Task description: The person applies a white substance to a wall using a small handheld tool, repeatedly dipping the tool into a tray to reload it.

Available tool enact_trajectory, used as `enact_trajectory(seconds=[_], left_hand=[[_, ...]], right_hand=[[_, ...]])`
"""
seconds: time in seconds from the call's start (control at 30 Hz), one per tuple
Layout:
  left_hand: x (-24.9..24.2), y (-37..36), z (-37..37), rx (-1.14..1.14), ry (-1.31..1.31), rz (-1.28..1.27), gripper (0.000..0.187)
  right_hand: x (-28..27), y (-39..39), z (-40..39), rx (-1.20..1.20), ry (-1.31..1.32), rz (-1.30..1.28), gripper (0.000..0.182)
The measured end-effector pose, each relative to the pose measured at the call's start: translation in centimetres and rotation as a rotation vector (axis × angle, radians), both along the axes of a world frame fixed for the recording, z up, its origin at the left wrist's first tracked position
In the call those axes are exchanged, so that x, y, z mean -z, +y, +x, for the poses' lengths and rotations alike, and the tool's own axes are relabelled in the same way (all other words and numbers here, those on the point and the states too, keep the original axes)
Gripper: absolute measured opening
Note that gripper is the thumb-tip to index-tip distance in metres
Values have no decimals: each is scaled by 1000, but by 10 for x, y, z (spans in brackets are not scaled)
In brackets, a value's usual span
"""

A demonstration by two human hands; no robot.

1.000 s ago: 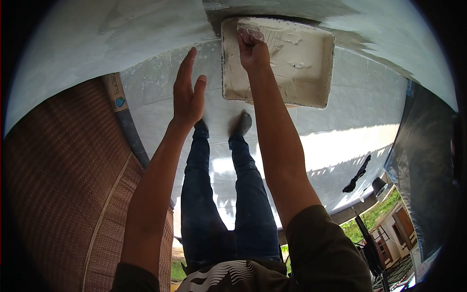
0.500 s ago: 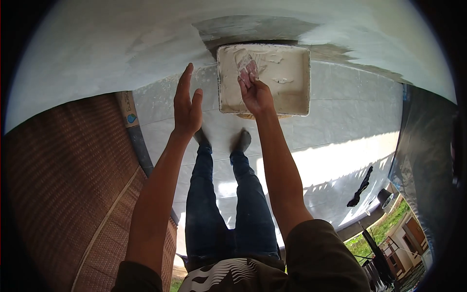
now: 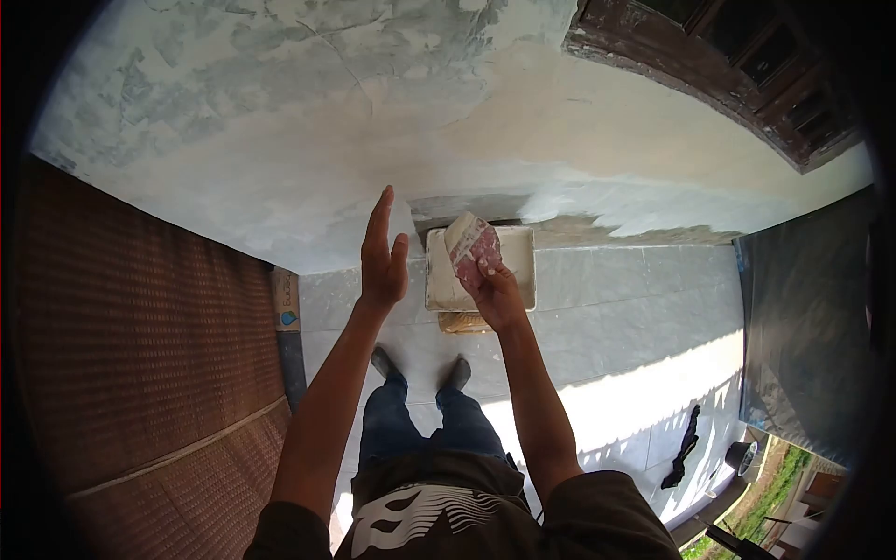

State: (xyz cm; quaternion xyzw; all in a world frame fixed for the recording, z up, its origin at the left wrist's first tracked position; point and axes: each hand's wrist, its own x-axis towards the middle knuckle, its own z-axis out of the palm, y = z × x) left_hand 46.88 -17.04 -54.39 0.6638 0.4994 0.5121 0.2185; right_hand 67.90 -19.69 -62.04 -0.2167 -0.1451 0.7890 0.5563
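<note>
My right hand (image 3: 498,297) grips a flat reddish putty scraper (image 3: 483,250), and pale paste coats its upper edge. Behind and below it is a rectangular tub (image 3: 534,280) holding cream-coloured putty, partly hidden by the hand and scraper. My left hand (image 3: 384,266) is raised to the left of the tub, fingers straight, thumb apart, nothing in it. In front of both hands rises a wall (image 3: 448,140), smeared with whitish putty over grey patches.
A dark wooden window frame (image 3: 681,75) is set in the wall at upper right. On the left hangs a brown woven screen (image 3: 159,336). Under the tub is a brownish support (image 3: 462,323). Black cloth (image 3: 683,448) lies on the tiled floor (image 3: 607,294) near a dark bucket (image 3: 741,455).
The scraper has come up out of the tub with paste on its edge. My view has tilted up, showing more wall and the window frame. My left hand stays open.
</note>
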Motion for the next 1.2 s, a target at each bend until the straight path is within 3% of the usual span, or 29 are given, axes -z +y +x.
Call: enact_trajectory(seconds=[0.3, 0.57, 0.9, 1.2], left_hand=[[-146, 21, -40, 0, -44, 343, 62], [-244, 41, -110, 85, -1, 631, 62], [-315, 61, -198, 127, 39, 810, 62], [-335, 74, -231, 174, 40, 859, 63]], right_hand=[[-154, 36, -50, 30, -101, 303, 31], [-259, 66, -130, 132, -56, 509, 22], [-344, 80, -223, 257, -76, 601, 22], [-376, 77, -265, 310, -95, 671, 23]])
